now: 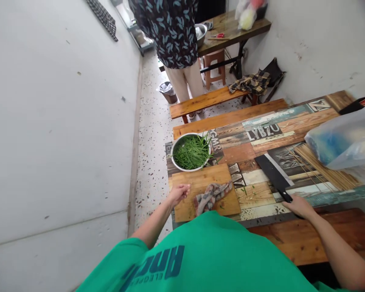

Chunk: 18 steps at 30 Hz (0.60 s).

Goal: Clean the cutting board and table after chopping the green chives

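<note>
My left hand [179, 192] rests with fingers curled on the left edge of a wooden cutting board [200, 178]. A crumpled checked cloth [212, 196] lies on the board just right of that hand. My right hand [298, 205] holds the handle of a black cleaver [273, 175] that lies flat on the patterned table [261, 146]. A metal bowl [177, 147] full of green stalks [192, 153] stands beyond the board.
A bundle of bamboo skewers [319, 166] and a plastic bag [346, 140] lie at the right. A wooden bench [207, 101] stands behind the table. Another person [173, 36] stands at a far table with a bowl and scissors. A white wall runs along the left.
</note>
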Motion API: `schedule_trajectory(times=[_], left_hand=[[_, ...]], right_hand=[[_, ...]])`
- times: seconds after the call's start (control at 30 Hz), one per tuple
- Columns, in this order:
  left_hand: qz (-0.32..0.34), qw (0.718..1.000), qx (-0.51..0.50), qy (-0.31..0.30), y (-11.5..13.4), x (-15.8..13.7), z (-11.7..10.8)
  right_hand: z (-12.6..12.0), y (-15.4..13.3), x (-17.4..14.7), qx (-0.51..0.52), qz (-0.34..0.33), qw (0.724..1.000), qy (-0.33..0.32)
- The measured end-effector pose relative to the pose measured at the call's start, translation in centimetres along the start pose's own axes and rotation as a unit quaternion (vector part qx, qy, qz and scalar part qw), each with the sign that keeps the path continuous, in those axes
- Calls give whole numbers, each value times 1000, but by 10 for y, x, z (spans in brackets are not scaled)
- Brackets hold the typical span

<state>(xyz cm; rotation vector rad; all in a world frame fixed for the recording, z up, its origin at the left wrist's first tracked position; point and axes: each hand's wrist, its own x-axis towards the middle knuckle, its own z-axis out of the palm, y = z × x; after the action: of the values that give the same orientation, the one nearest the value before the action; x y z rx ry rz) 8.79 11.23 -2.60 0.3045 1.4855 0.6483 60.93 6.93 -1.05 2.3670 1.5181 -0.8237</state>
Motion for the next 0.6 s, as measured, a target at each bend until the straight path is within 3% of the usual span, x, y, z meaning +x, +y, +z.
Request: schedule_trajectory(times=[0.13,0.2,0.27,0.3,0.37,0.43,0.53,0.6], left_hand=[[16,987,117,-108,-10,-29,15],[67,961,168,-211,-6,-45,27],[122,931,154,-307,-2,-62,39],[149,924,133,-326,-1,-71,44],[197,932,93,-288,-2,-86,47],[235,947,68,-207,-4,-96,39],[280,949,84,-117,-6,-100,0],[298,943,125,-76,-1,-99,-36]], right_hand=[[19,-59,-49,49,-41,997,34],[39,-109,-83,69,-75,993,58],[63,-169,-114,92,-131,984,71],[75,-200,-128,103,-163,979,73],[98,-254,-149,121,-225,964,70],[113,-292,-160,131,-283,948,60],[124,-305,-161,134,-369,919,26],[132,-295,-157,134,-375,917,27]])
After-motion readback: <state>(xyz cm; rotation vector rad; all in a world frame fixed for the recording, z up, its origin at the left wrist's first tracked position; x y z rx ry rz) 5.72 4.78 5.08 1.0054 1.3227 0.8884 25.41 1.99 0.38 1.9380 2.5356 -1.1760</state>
